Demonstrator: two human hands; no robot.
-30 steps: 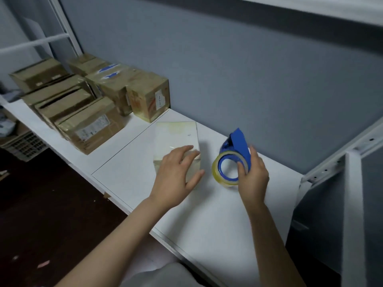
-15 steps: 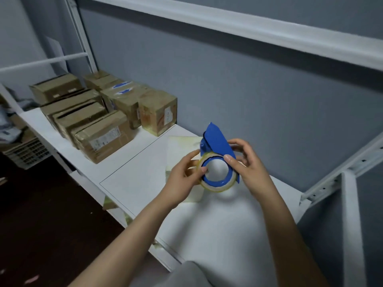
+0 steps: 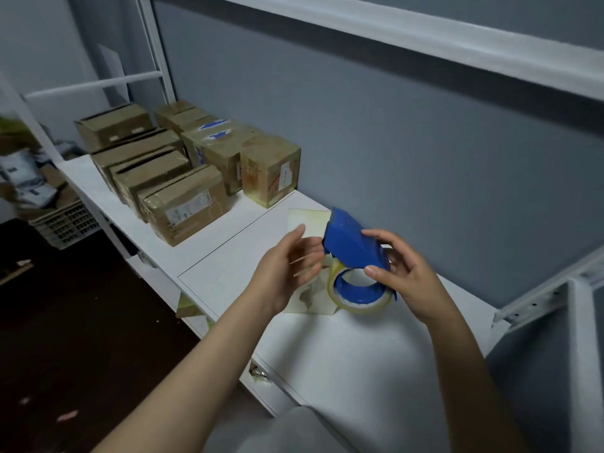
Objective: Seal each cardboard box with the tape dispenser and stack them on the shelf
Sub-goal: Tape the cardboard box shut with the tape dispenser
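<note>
Sealing step: judged to be readying the tape; no fresh strip shows on the box in hand.
Tape dispenser (image 3: pixel 354 253): blue, carrying a clear roll (image 3: pixel 361 305); held in the air at centre frame, over the pale box.
Right hand (image 3: pixel 410 277): fingers and thumb curled round the dispenser's body and roll.
Left hand (image 3: pixel 282 273): just left of the dispenser's mouth, fingers nearly straight, holding nothing plainly seen. Faint streaks between fingertips and mouth may be tape; too blurred to tell.
Pale box (image 3: pixel 309 220): low, resting on the white shelf (image 3: pixel 343 351), below and behind both hands, partly hidden by them.
Brown boxes (image 3: pixel 183 204): cluster at upper left of the frame, packed side by side on the same shelf, several with labels and glossy tape; well apart from the hands.
Crate (image 3: pixel 65 223): far left edge, below shelf level.
Next move, as a judgement: free the tape end, anchor it over one edge of the pale box, then draw the dispenser along the flap seam while the left hand steadies the box.
</note>
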